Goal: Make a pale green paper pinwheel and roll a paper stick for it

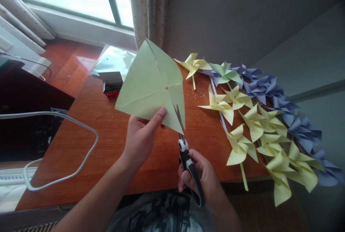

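Paper (pixel 151 81) is hovering above the desk (pixel 161 167), the left hand (pixel 141 135) pinching its lower edge. The right hand (pixel 203 174) is gripping scissors (pixel 185 156), their blades meeting the paper's near corner.

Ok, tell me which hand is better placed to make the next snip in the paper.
The right hand, I'd judge: it holds the scissors, which reach the lower right corner of the paper. The left hand grips the paper's lower edge, so seems better suited to steadying.
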The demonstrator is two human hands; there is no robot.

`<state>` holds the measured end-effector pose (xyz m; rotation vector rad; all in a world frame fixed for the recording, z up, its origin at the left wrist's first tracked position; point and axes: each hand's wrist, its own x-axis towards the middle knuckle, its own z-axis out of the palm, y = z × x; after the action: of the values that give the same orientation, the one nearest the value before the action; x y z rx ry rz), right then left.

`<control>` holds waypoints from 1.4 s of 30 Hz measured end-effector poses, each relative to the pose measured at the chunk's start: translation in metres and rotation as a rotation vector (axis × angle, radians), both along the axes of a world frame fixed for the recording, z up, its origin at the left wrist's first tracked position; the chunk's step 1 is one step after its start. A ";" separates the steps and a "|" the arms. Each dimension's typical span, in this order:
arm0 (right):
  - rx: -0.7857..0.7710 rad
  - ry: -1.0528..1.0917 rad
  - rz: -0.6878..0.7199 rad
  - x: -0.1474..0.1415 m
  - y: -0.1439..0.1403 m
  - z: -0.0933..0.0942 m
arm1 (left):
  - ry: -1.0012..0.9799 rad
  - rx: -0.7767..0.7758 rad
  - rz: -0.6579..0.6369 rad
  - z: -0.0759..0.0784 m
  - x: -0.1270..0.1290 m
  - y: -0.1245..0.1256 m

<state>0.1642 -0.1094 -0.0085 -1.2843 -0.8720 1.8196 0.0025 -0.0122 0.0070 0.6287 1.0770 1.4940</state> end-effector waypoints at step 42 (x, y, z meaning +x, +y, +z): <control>0.501 -1.602 0.106 0.049 0.084 -0.009 | -0.215 -0.044 0.047 0.004 -0.004 0.009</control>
<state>0.2127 -0.0249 -0.0176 -2.2079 -1.9931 0.1766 -0.0019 -0.0032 0.0110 0.4038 0.9608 1.5357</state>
